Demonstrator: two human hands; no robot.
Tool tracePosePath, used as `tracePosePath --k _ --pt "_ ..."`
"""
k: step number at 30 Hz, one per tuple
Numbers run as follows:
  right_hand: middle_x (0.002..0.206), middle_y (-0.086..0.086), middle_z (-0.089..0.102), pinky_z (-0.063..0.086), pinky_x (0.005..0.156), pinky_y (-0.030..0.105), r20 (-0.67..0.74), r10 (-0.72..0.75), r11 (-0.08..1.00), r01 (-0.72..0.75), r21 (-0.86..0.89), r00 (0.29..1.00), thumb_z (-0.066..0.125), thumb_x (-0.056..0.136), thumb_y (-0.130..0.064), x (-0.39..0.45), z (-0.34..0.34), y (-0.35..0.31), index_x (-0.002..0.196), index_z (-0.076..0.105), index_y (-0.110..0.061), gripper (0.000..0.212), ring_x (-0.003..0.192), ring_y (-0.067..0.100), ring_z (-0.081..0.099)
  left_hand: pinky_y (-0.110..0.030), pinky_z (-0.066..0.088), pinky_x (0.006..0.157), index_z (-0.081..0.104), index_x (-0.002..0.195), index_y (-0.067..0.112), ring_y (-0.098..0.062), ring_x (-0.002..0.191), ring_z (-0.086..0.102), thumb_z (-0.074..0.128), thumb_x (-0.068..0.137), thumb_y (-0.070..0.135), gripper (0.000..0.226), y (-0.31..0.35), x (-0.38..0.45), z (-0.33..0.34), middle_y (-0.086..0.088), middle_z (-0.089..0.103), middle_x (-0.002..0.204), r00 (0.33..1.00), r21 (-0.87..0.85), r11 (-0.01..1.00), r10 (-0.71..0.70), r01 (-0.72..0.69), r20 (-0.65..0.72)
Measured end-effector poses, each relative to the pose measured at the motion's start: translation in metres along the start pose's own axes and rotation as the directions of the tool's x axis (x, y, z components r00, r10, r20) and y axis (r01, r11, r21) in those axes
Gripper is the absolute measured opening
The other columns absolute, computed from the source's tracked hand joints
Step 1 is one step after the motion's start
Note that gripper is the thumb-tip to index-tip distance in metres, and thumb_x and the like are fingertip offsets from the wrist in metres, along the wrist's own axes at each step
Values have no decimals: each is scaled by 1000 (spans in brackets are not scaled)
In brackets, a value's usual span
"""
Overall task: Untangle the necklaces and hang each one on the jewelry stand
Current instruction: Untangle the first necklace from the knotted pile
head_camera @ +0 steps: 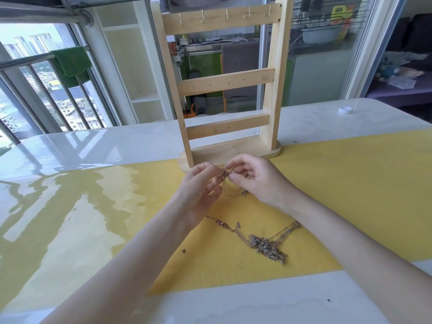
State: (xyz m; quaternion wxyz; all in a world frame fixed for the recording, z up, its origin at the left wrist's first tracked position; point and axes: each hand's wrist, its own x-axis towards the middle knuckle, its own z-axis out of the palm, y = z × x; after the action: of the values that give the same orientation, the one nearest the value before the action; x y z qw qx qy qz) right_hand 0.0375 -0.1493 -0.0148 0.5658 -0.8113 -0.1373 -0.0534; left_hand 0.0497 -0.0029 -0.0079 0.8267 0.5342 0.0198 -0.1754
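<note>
A wooden jewelry stand (224, 80) rises at the back of the table, with three crossbars carrying small gold hooks; nothing hangs on them. Just in front of its base, my left hand (201, 190) and my right hand (254, 178) pinch a small knot of thin gold chain (226, 175) between their fingertips. Loose chain from that knot droops below my hands to the mat. Nearer to me, a tangled pile of necklaces (264, 244) lies on the yellow mat (339, 188), with a strand trailing left toward my left forearm.
The glossy white table (93, 146) carries the mat. A small white cap (345, 110) sits at the far right. A balcony railing with a green towel (71, 64) lies beyond the left edge. A small dark speck (184, 250) rests on the mat.
</note>
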Motion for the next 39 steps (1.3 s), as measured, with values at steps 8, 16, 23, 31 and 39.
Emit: tracePosePath --k 8,16,23,31,39 --pt "55 -12 55 39 55 17 -185 48 992 -69 -109 982 64 81 -8 -1 -7 4 63 62 -22 23 51 0 47 -16 42 56 52 86 17 -5 52 47 56 86 -1 18 -8 0 2 9 56 60 961 627 732 248 -268 122" --pt "61 -2 47 34 53 23 -113 210 975 -199 102 971 50 93 -12 -2 -9 3 71 59 -13 23 55 11 40 -22 47 64 67 69 20 -8 61 56 62 86 6 22 -9 2 -1 11 61 58 950 739 608 276 -289 144" --pt "79 3 67 49 64 22 -27 137 961 -126 246 990 66 86 -11 -4 -8 10 88 71 -6 7 68 10 56 -14 49 62 69 79 14 -1 64 62 62 90 15 13 -4 1 -3 6 66 64 986 486 859 158 -163 50" --pt "72 3 59 44 58 21 -27 209 885 -177 430 978 63 85 1 -5 -7 7 76 59 -9 14 65 12 51 -14 49 60 64 76 9 -2 61 57 62 90 14 14 -6 2 -2 3 61 64 966 597 766 251 -241 68" --pt "63 3 64 43 51 18 -94 193 884 -131 448 977 65 82 7 -5 -4 3 77 57 -7 17 55 10 54 -19 49 64 53 66 10 -10 64 53 61 84 4 21 -4 0 1 -4 57 68 973 629 751 227 -200 38"
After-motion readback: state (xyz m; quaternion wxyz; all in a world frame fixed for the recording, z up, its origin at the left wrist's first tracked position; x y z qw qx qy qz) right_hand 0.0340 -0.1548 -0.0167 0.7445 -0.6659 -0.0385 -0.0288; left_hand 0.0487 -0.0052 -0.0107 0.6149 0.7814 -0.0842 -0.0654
